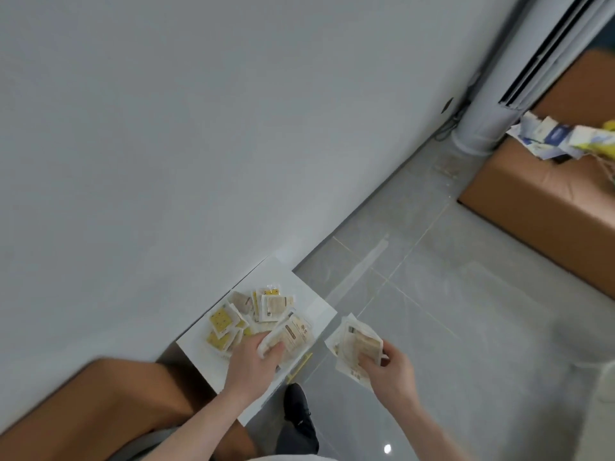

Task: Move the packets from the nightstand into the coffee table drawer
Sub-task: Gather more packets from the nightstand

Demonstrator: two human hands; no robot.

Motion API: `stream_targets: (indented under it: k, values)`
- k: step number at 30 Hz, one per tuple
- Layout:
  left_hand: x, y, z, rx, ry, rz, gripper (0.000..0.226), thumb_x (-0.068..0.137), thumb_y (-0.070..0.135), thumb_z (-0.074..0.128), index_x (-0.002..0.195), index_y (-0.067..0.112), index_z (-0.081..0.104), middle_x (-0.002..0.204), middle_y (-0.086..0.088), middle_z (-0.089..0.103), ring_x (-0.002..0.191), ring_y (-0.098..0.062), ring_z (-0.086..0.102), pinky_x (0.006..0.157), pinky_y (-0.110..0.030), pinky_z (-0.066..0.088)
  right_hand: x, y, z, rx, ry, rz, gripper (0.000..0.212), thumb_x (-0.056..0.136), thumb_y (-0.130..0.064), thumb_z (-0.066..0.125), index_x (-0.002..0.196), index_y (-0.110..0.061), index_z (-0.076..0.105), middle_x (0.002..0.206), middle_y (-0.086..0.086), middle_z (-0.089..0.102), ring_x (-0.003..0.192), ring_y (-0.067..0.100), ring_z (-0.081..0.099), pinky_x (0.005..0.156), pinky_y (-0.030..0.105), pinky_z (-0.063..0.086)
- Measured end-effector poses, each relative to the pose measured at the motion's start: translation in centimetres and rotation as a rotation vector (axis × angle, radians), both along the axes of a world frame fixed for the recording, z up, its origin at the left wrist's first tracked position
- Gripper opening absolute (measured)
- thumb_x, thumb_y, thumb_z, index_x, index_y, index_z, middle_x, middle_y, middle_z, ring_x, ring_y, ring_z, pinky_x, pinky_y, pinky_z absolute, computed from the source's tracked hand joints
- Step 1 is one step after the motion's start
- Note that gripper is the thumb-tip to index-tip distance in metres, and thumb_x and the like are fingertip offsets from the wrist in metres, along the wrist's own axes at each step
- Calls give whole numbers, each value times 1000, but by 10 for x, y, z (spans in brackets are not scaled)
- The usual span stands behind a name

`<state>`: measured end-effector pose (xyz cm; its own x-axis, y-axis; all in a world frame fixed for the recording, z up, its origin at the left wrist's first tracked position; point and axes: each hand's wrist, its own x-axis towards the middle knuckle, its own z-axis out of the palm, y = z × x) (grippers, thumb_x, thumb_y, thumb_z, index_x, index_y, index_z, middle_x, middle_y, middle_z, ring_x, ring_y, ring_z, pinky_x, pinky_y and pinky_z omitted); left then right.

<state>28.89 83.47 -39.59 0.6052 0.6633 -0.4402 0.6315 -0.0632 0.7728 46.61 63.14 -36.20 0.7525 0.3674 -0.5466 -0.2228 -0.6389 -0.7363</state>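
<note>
- Against the grey wall, at the lower left of the view, a white nightstand (306, 294) carries a loose heap of packets (239, 314): yellow cracker packets on the left side, pale beige ones toward the middle and right.
- Over the near right part of that heap, the left hand (254, 359) has its fingers curled down round a beige packet (293, 332), which it grips while that packet lies on or just above the tabletop.
- Just off the nightstand's right edge, over the grey floor tiles, the right hand (387, 366) pinches a small stack of beige packets (357, 344) between thumb and fingers, held clear of any surface.
- Below the two hands, a dark shoe (299, 410) stands on the tiles.
- Far right, a brown sofa (539, 194) holds scattered papers (549, 138); no coffee table or drawer is in view.
- Judged from this, the gathering step is in hand: part of the pile is collected, much remains on the nightstand.
- Next, the left hand's packet wants lifting and passing across to the right hand's stack, with a firm pinch there since the slick wrappers could slide apart.
</note>
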Motion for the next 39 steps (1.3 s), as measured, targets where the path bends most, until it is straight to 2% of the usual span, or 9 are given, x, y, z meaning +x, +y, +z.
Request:
stream_targets:
  k: [4,9,13,19,23,30,32,35,39]
  values:
    - [35,-40,19,37,-28,-89,20,97,37,65,114,32,77,105,25,74,100,4,68,89,-30,60,5,-53,18,29,-17,-93,27,89,-8,71,98,-33,77,83,-14,79,81,7,74,65,19,54]
    - [70,-96,42,59,-59,-211,17,97,38,65,105,31,79,94,19,77,88,-2,71,80,-37,62,10,-130,36,65,-63,-198,28,87,-6,70,98,-30,78,85,-12,79,83,8,75,66,18,55]
    - [86,-154,59,57,-47,-263,15,92,38,70,91,26,79,83,12,77,80,-9,73,75,-42,61,8,-202,52,96,-96,-270,30,87,-4,69,99,-29,78,85,-12,79,82,6,74,62,14,53]
    - [91,-257,87,30,-59,-302,9,93,35,73,90,29,80,82,14,78,78,-10,74,67,-31,60,-6,-316,66,143,-122,-355,31,88,-5,69,99,-33,78,85,-16,78,84,9,75,69,20,57]
    - [96,-312,103,-46,-47,-342,8,92,35,76,92,28,81,84,12,79,79,-11,76,68,-33,62,-17,-377,71,161,-124,-432,34,89,-7,71,100,-39,76,88,-20,78,87,6,74,70,21,58]
    - [157,-391,114,-150,20,-612,9,90,27,80,96,21,81,84,6,80,73,-11,77,57,-23,56,-32,-470,81,164,-161,-681,29,88,-13,77,104,-37,76,94,-18,78,89,5,75,75,29,63]
    - [180,-423,111,-161,17,-694,10,89,23,81,97,18,81,86,2,81,74,-13,77,60,-27,58,-41,-499,85,153,-170,-771,26,86,-14,77,100,-36,77,92,-17,78,87,4,75,77,32,64]
    - [202,-483,111,-192,-25,-822,8,88,21,81,96,19,81,88,1,81,81,-19,78,74,-37,63,-60,-547,93,147,-188,-905,24,86,-10,76,95,-33,79,89,-15,79,86,8,76,78,34,64]
    - [203,-572,118,-235,-50,-974,6,91,19,77,97,19,80,89,2,81,82,-19,78,75,-36,64,-94,-612,101,148,-236,-1067,23,87,-9,76,97,-30,79,91,-13,79,87,10,77,79,36,64]
